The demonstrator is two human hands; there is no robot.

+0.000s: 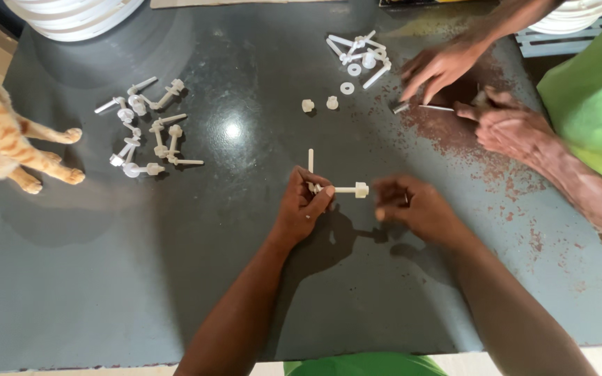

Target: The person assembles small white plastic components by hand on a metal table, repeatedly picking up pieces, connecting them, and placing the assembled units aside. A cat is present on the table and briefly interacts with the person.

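The left hand point(304, 205) pinches one end of a white plastic bolt point(348, 189). The bolt's long axis lies level and points right, with its nut-shaped end toward the right hand point(407, 205). That hand is curled just beside this end; I cannot tell if it touches. Below the grip, the dark grey metal table point(175, 278) is open up to its near edge.

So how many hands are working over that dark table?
4. The person's left hand holds a white bolt, their right hand is beside it, and a co-worker's two hands are upper right.
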